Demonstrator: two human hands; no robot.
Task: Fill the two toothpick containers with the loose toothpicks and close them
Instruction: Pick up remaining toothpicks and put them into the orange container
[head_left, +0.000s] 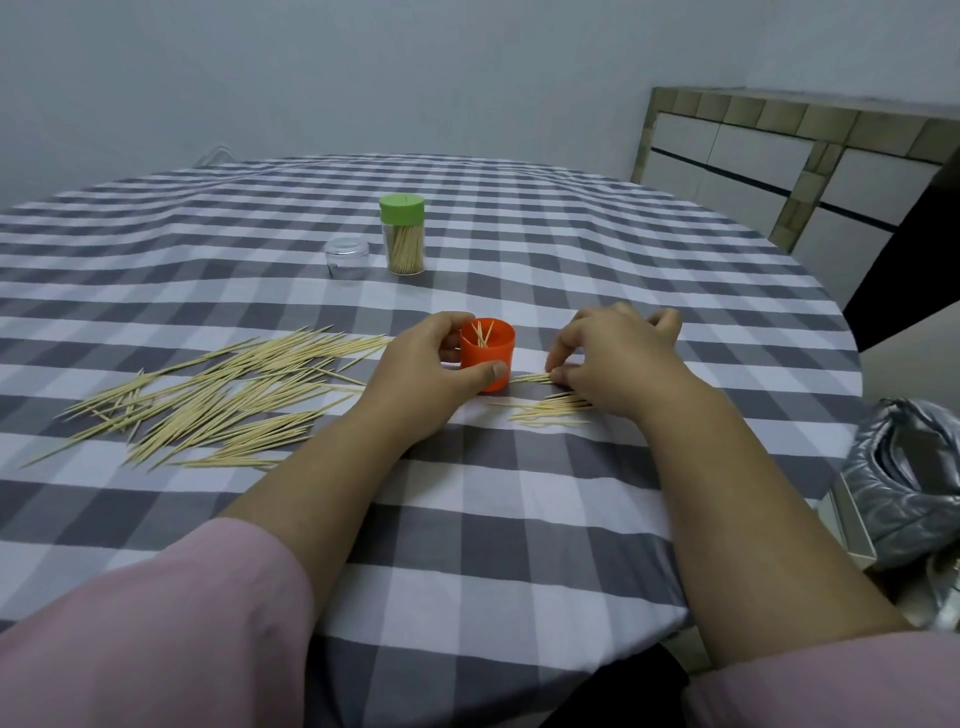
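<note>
Left hand (436, 364) grips the orange cup (487, 353) — just right of it, right hand (618, 353) pinches loose toothpicks (535, 378).

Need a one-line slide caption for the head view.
Left hand steadies orange container while right hand pinches loose toothpicks.

toothpick pile (223, 395) left, bare cloth (519, 519) front

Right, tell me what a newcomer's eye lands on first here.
The orange cup at table centre, gripped by the left hand, with a few toothpicks standing in it. Next, the big toothpick pile scattered to its left, while the right hand pinches a few from a smaller pile. Behind, a green-lidded jar stands full.
</note>
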